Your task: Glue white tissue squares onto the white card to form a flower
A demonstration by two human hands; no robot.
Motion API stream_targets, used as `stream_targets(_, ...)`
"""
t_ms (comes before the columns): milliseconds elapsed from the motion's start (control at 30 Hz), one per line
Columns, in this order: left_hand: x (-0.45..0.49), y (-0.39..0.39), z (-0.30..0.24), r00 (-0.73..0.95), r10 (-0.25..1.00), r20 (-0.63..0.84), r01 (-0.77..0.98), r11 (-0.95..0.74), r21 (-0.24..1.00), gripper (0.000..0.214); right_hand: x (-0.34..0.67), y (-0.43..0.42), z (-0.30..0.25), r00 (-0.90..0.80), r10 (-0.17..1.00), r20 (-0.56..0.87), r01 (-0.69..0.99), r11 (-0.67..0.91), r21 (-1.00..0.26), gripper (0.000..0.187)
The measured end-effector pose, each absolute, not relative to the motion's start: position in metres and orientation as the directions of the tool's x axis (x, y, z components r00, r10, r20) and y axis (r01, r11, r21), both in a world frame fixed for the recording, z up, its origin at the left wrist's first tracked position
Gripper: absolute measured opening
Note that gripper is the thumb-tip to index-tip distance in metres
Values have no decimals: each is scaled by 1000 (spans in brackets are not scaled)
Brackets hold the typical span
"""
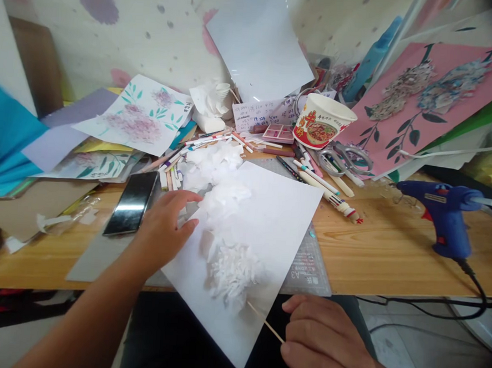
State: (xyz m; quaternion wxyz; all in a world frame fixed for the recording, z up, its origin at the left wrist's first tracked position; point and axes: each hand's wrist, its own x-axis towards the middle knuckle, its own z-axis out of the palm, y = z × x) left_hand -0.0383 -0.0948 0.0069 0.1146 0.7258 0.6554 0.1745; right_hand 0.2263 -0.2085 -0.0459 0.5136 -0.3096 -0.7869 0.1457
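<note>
My left hand point(164, 229) rests on the left edge of a white sheet of paper point(269, 219), fingers stretched out toward a pile of white tissue pieces point(217, 176). A white tissue-paper flower point(232, 272) lies on the sheet, fixed to a thin wooden stick point(265, 321). My right hand point(323, 344) is closed in a pinch on the lower end of that stick, below the table's front edge. The sheet overhangs the table edge toward me.
A black phone point(132, 202) lies left of my left hand. A blue glue gun point(444, 213) with its cable stands at the right. Pens and markers point(313, 177), scissors point(347, 157), a noodle cup point(322, 122), flower paintings point(142, 116) and coloured papers crowd the back.
</note>
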Motion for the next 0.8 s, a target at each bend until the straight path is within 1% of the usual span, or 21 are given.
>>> stream_targets(67, -40, -100, 7, 251, 962, 108, 901, -273, 337, 32, 226, -209, -46, -277, 642, 715, 345, 761, -550, 46)
stream_targets(133, -40, -105, 8, 412, 905, 103, 866, -424, 266, 26, 227, -208, -46, -286, 639, 714, 344, 764, -545, 45)
stream_targets(200, -39, -106, 10, 469, 875, 119, 846, -484, 226, 20, 228, -208, -45, -305, 628, 716, 333, 775, -538, 44)
stream_targets(267, -37, -104, 13, 433, 888, 155, 850, -459, 257, 21, 228, -207, -44, -316, 628, 712, 331, 776, -538, 43)
stream_targets(367, -33, -98, 22, 339, 931, 135, 858, -365, 361, 23, 229, -207, -44, -320, 638, 701, 339, 768, -544, 44)
stream_targets(500, -30, -93, 28, 256, 963, 82, 885, -268, 382, 21, 228, -207, -45, -302, 633, 713, 362, 768, -529, 47)
stream_targets(567, -31, -93, 28, 212, 977, 33, 890, -207, 407, 20, 228, -207, -45, -308, 633, 710, 373, 767, -521, 49)
stream_targets(633, -33, -96, 27, 185, 982, -29, 867, -149, 475, 21, 229, -206, -45, -324, 631, 705, 364, 771, -523, 48)
stream_targets(700, -33, -103, 29, 183, 981, -70, 814, -111, 570, 22, 229, -206, -44, -327, 621, 713, 348, 780, -520, 46)
stream_targets(800, -27, -122, 37, 223, 973, -62, 719, -121, 685, 20, 230, -207, -41, -316, 614, 723, 351, 784, -512, 47)
